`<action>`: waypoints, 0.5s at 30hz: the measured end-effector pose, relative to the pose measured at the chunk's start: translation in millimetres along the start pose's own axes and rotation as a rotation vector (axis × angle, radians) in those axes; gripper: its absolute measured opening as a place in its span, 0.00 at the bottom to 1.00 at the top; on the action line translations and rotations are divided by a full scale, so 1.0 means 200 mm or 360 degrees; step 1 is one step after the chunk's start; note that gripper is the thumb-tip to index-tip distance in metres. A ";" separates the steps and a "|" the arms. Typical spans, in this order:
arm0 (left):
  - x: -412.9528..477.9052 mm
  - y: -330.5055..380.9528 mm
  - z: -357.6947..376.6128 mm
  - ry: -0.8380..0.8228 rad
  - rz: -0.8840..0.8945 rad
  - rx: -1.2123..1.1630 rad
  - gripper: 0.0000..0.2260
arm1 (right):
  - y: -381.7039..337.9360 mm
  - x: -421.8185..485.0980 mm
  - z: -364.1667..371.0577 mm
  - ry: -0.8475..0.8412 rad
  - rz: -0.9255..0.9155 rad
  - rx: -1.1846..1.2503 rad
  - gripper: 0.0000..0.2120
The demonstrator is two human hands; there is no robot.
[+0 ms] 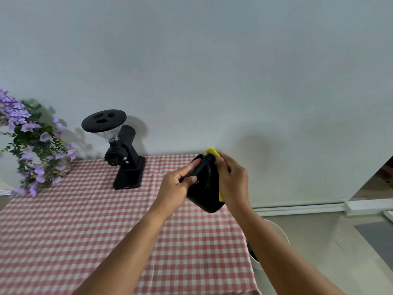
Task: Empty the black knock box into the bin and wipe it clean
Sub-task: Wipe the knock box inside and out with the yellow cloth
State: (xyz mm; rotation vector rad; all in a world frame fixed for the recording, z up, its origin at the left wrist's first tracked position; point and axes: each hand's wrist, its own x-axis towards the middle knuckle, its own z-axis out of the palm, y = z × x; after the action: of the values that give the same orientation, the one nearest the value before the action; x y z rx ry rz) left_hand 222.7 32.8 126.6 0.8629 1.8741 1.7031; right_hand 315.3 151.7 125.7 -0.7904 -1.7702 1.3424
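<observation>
I hold the black knock box (205, 189) in the air above the table's right edge, tilted with its opening turned away from me. My left hand (177, 185) grips its rim on the left, thumb on the outside. My right hand (232, 180) presses a yellow cloth (212, 151) against the box's right side; the cloth shows above my fingers and as a strip below my palm. The white bin (278, 233) stands on the floor to the right of the table, mostly hidden behind my right forearm.
A black coffee grinder (125, 154) stands at the back of the table with the red-and-white checked cloth (89, 226). Purple flowers (32, 145) hang at the far left. A pale wall runs behind, and a doorway opens at the far right.
</observation>
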 end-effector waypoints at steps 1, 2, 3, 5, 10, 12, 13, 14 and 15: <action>0.00 -0.01 0.01 0.0036 0.0006 -0.0020 0.23 | 0.00 -0.03 0.00 0.0051 -0.0007 0.0013 0.11; -0.01 -0.01 0.02 0.0077 0.0007 -0.0041 0.22 | 0.01 -0.05 0.00 0.0088 -0.0022 0.0029 0.12; -0.01 -0.02 0.02 0.0122 0.0003 -0.0060 0.21 | 0.01 -0.08 0.00 0.0125 -0.0048 0.0042 0.12; 0.00 -0.03 0.03 0.0183 -0.0018 -0.0077 0.21 | 0.03 -0.11 -0.01 0.0206 -0.0096 0.0089 0.11; 0.01 -0.01 0.00 0.0082 0.0015 0.0083 0.23 | -0.05 0.00 -0.09 0.0646 0.0127 0.0534 0.08; 0.01 -0.01 0.00 0.0005 0.0025 0.0172 0.22 | -0.07 0.04 -0.10 0.0508 0.0068 0.0510 0.08; 0.01 -0.01 0.00 -0.0030 0.0028 0.0197 0.22 | -0.07 0.04 -0.10 0.0289 0.0016 0.0432 0.09; 0.01 0.00 0.00 -0.0059 0.0030 0.0208 0.21 | -0.05 0.04 -0.09 0.0015 -0.0015 0.0359 0.10; 0.01 0.00 0.00 -0.0080 0.0034 0.0212 0.21 | -0.03 0.02 -0.09 -0.0230 -0.0013 0.0320 0.11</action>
State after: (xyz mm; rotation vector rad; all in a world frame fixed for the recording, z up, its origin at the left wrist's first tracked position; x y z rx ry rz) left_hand 221.4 35.1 126.9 0.9712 1.9686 1.5685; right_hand 327.4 162.5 136.0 -0.5880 -1.7112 1.5773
